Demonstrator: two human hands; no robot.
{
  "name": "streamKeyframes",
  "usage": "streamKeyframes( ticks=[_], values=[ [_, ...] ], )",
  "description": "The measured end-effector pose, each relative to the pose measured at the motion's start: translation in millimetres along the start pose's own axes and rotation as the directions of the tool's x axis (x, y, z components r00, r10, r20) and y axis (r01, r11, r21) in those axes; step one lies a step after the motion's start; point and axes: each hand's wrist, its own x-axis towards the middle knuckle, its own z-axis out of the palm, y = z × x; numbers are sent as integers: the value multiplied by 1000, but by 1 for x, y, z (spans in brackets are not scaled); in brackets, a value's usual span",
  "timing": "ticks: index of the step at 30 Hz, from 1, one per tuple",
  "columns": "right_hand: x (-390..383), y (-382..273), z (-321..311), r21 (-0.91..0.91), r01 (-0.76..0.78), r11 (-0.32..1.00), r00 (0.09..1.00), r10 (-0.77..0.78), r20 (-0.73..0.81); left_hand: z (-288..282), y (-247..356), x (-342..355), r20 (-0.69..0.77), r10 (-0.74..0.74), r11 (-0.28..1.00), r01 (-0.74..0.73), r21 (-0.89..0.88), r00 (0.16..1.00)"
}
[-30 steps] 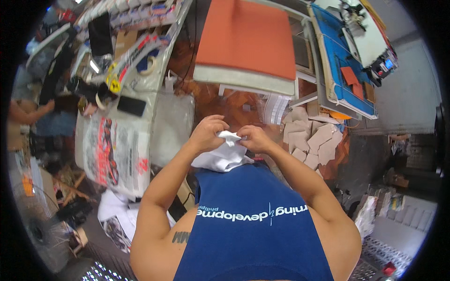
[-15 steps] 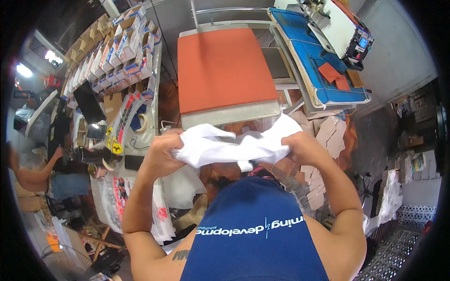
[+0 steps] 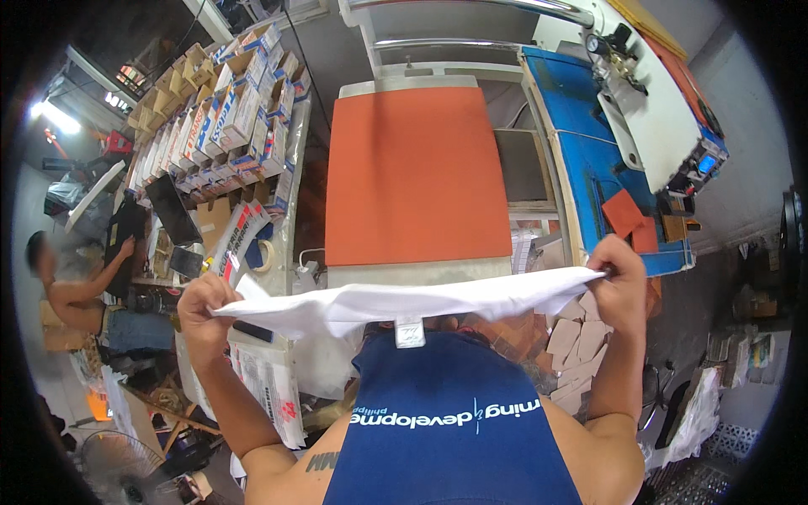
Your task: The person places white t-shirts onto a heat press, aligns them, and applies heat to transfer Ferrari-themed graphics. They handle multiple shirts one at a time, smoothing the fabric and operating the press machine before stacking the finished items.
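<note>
A white cloth garment (image 3: 438, 297) is stretched taut between my two hands, in front of my chest. A small white label (image 3: 410, 332) hangs from the middle of its near edge. My left hand (image 3: 206, 309) pinches the left end, and my right hand (image 3: 619, 279) pinches the right end. Just beyond the cloth lies a flat orange pad (image 3: 417, 181) on a pale board (image 3: 396, 273). The garment hangs apart from the pad, and its lower part is hidden from this angle.
Right of the pad stands a blue-topped bench (image 3: 589, 160) with a control box (image 3: 694, 168) above it. Upright cartons (image 3: 223, 118) crowd the left table, near rolls of tape (image 3: 268, 255). Cardboard pieces (image 3: 581, 341) lie on the floor at right. Another person (image 3: 84, 295) is at far left.
My hands have moved well apart, pulling the bunched, blurred garment into a taut strip. My view has shifted slightly, so the pad appears lower in the picture.
</note>
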Motion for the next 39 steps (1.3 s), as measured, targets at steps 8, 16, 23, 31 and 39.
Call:
streamKeyframes(
  ticks=[8, 16, 23, 31, 39],
  values=[
    [5, -3, 21, 385, -30, 922, 996, 60, -68, -21, -61, 23, 47, 79, 949, -60, -310, 996],
    [55, -24, 11, -162, 81, 983, 896, -143, -420, -60, -65, 86, -262, 170, 925, -62, 374, 950],
    [237, 26, 94, -686, 230, 691, 822, -515, -243, 35, -124, 273, -19, 567, 644, -430, 633, 823],
    [69, 172, 171, 200, -951, 235, 277, 935, 222, 85, -283, 107, 365, -832, 395, 908, -137, 417],
    [108, 231, 192, 678, -651, 342, 618, 757, 212, 111, -309, 160, -154, -609, 706, 443, -553, 778]
  ],
)
